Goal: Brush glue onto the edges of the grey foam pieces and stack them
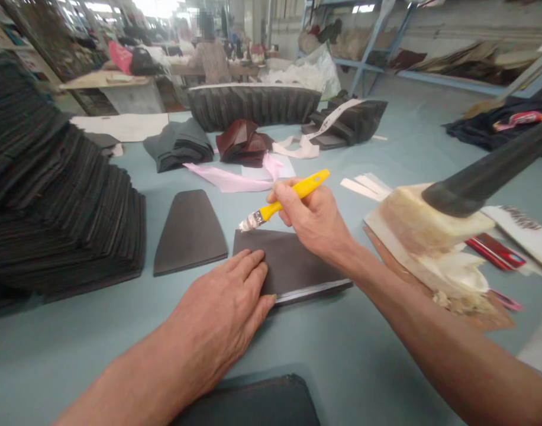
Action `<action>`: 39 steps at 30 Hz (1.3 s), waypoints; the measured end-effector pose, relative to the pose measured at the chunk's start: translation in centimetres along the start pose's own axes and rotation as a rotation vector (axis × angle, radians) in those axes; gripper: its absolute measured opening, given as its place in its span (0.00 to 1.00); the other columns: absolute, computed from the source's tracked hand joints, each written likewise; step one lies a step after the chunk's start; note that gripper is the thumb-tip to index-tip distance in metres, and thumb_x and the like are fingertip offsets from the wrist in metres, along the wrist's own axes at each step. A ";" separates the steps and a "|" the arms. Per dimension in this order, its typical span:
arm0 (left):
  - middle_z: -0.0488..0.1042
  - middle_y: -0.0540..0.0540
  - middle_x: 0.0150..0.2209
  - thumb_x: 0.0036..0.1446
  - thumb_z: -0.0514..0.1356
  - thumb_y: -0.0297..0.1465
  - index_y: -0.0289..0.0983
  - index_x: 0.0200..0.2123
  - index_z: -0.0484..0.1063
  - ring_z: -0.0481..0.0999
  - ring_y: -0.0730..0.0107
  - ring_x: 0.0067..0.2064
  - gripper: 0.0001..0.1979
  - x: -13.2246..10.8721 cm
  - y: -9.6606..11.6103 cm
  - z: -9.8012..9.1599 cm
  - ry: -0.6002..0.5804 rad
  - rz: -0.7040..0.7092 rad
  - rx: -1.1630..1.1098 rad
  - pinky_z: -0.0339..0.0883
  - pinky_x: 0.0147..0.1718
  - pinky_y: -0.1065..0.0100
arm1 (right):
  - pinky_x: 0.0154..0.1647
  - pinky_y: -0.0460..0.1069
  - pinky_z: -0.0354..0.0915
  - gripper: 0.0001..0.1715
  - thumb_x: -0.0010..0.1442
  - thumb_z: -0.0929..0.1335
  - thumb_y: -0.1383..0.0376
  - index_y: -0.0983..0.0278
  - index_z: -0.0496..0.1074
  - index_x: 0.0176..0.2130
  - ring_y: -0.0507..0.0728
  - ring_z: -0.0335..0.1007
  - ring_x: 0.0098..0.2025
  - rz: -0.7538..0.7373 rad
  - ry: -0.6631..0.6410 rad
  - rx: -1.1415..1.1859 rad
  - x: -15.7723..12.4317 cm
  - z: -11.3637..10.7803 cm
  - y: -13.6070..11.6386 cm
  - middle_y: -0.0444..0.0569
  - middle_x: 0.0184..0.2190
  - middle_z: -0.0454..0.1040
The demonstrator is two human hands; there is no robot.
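Observation:
In my right hand (313,216) is a yellow-handled paintbrush (297,192), gripped between thumb and fingers. Its whitish, coated bristles are at the far left corner of a dark brown panel (293,260). Along the panel's near edge runs a pale strip, with more dark layers beneath. My left hand (226,296) lies flat on the panel's left side, fingers stretched out, the thumb at the near edge. Left of it a small stack of tapered dark panels (191,234) rests on the table.
A tall stack of dark pieces (76,207) stands at left. On the right is a glue-crusted container (431,236) with a thick black handle (488,171). Folded dark pieces (180,142) and pink strips (229,177) lie behind. A dark padded shape (253,405) is at the near edge.

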State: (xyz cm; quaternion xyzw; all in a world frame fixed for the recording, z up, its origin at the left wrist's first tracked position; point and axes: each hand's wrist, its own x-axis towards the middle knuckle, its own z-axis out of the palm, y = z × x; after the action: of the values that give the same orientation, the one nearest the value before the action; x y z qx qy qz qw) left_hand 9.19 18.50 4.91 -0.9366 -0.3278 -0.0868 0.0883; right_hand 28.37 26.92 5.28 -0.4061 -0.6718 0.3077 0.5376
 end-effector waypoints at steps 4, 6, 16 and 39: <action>0.82 0.29 0.59 0.78 0.42 0.35 0.26 0.56 0.81 0.82 0.47 0.63 0.30 -0.2 0.3 0.1 0.004 -0.015 0.011 0.78 0.65 0.51 | 0.34 0.48 0.64 0.32 0.70 0.66 0.40 0.63 0.77 0.34 0.53 0.72 0.33 0.010 -0.047 0.024 0.6 1.1 0.6 0.44 0.27 0.74; 0.80 0.28 0.61 0.78 0.42 0.37 0.25 0.58 0.80 0.82 0.45 0.63 0.30 -0.3 0.5 0.1 -0.004 -0.032 0.012 0.79 0.63 0.50 | 0.33 0.48 0.64 0.32 0.70 0.66 0.39 0.63 0.76 0.34 0.53 0.71 0.33 0.021 -0.067 0.023 0.7 1.5 1.0 0.45 0.28 0.75; 0.76 0.28 0.66 0.77 0.47 0.41 0.25 0.62 0.77 0.79 0.43 0.66 0.30 -0.7 0.1 0.1 -0.057 -0.052 -0.027 0.77 0.64 0.48 | 0.35 0.48 0.63 0.34 0.69 0.65 0.37 0.64 0.75 0.33 0.53 0.73 0.35 0.046 -0.133 -0.096 1.1 0.7 0.5 0.46 0.28 0.75; 0.81 0.37 0.62 0.75 0.34 0.54 0.35 0.61 0.80 0.81 0.49 0.64 0.43 -0.8 -1.2 0.9 -0.035 -0.082 -0.127 0.77 0.66 0.47 | 0.36 0.50 0.58 0.21 0.71 0.66 0.55 0.64 0.74 0.31 0.51 0.67 0.30 0.084 -0.023 -0.456 -3.4 -9.5 -1.3 0.42 0.26 0.73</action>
State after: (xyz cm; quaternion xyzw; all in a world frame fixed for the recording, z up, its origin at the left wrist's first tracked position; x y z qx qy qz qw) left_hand 7.91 19.15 4.02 -0.9274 -0.3614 -0.0945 0.0194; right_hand 37.63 23.09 7.02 -0.5413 -0.7124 0.1747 0.4110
